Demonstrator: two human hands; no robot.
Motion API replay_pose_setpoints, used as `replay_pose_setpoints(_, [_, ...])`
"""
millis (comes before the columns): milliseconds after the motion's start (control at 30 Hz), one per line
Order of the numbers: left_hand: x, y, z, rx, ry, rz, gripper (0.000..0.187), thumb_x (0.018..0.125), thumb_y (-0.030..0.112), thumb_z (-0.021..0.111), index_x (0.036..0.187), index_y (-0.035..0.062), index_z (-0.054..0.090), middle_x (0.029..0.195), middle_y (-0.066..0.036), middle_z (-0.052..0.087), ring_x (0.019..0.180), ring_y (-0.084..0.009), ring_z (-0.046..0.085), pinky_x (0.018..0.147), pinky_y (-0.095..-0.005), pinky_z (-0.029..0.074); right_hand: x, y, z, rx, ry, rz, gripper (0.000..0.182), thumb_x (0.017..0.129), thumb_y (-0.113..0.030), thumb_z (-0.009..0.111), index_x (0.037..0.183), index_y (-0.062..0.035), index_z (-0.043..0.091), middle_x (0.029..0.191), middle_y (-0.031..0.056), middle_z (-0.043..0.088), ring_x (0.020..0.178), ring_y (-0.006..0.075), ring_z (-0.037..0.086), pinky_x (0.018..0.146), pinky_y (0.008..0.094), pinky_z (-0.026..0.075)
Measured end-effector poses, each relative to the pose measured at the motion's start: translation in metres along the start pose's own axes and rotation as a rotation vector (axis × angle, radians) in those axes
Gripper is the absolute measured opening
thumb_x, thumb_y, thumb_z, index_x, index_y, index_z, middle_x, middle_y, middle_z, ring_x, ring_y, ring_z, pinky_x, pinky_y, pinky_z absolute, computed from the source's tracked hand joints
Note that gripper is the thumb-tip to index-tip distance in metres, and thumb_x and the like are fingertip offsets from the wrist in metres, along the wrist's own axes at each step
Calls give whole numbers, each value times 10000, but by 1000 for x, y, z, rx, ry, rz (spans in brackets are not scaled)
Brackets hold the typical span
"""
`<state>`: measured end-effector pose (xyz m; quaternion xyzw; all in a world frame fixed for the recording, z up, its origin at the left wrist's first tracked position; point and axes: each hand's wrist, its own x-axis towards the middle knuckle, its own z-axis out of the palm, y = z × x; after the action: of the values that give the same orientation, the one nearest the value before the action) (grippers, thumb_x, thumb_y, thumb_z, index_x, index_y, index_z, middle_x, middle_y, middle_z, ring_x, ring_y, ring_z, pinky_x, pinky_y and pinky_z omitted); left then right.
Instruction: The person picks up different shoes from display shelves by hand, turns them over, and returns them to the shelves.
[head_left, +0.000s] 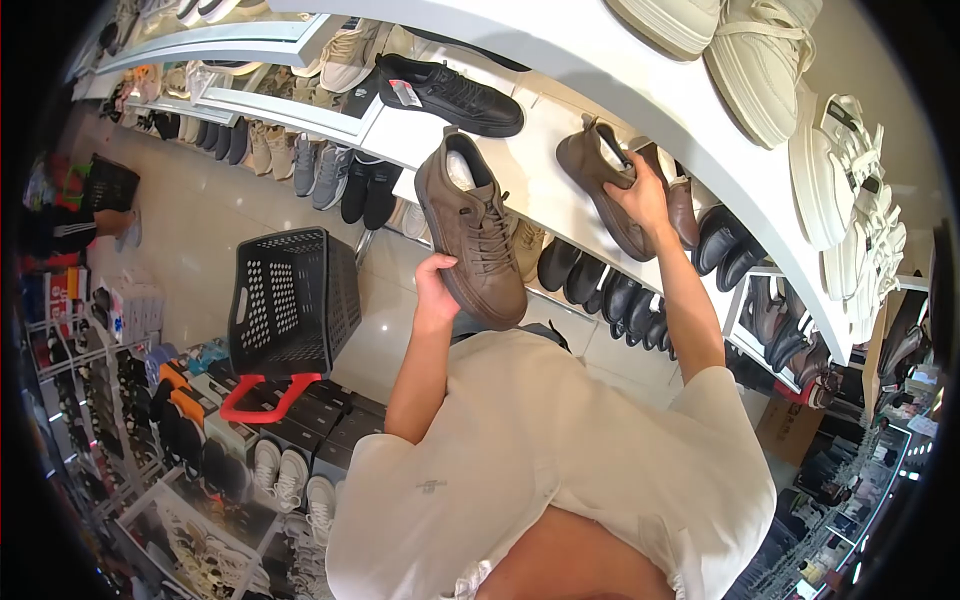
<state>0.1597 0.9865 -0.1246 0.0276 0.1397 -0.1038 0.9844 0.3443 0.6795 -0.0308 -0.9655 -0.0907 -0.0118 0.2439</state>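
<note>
My left hand (436, 290) grips a brown lace-up shoe (472, 235) near its toe, holding it up in front of my chest with the heel pointing away. White stuffing shows inside its collar. On the white shelf (535, 165), a second brown shoe (605, 190) of similar look stands under my right hand (640, 192). The right fingers are closed at that shoe's opening and side. Just right of it, partly covered by my hand, is a reddish-brown shoe (680, 205). Left along the shelf lies a black sneaker (450, 95) with a white and red tag.
A black basket (295, 300) with a red handle stands on the tiled floor at left. Black shoes (610, 295) line a lower shelf, and white sneakers (765, 70) fill the upper one. Shoe boxes (345, 425) sit behind the basket. Another person's hand (115, 222) shows at far left.
</note>
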Motion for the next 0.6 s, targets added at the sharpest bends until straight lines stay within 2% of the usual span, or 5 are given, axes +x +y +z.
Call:
replay_pose_setpoints(33, [4, -1, -4, 2, 6, -2, 628, 698, 112, 492, 1291, -90, 445, 1249, -235, 569, 1151, -372, 562, 1039, -493, 426, 12, 3, -5, 26, 49, -43, 648, 704, -261, 767, 1263, -23, 542, 1168, 246, 612, 1065, 393, 600, 924, 401, 478])
replay_pose_setpoints(67, [2, 0, -7, 2, -23, -18, 630, 697, 112, 493, 1293, -87, 446, 1256, -234, 567, 1157, -373, 558, 1042, -493, 423, 19, -16, -23, 40, 34, 0, 657, 732, -282, 768, 1291, -30, 531, 1173, 221, 626, 1103, 325, 606, 940, 368, 464])
replay_pose_setpoints(133, [0, 0, -9, 6, -52, -38, 631, 697, 111, 494, 1295, -84, 447, 1264, -233, 564, 1164, -373, 554, 1046, -493, 420, 47, -19, -36, 35, 53, -54, 539, 803, -293, 722, 1248, -29, 573, 1162, 215, 634, 1096, 323, 604, 920, 378, 469])
replay_pose_setpoints(233, [-3, -2, -9, 16, -1, -2, 635, 696, 108, 495, 1300, -80, 447, 1271, -237, 559, 1168, -378, 553, 1046, -498, 420, 75, -23, -45, -17, 26, -101, 524, 811, -290, 717, 1239, -23, 576, 1150, 211, 637, 1086, 317, 606, 916, 376, 469])
replay_pose_setpoints(600, [-21, 2, -1, 9, 78, 61, 624, 693, 67, 490, 1296, -85, 442, 1250, -224, 569, 1135, -363, 574, 1020, -488, 443, 133, -3, 45, -327, -252, -206, 474, 840, -278, 697, 1206, 2, 586, 1105, 196, 647, 1046, 296, 613, 901, 370, 467])
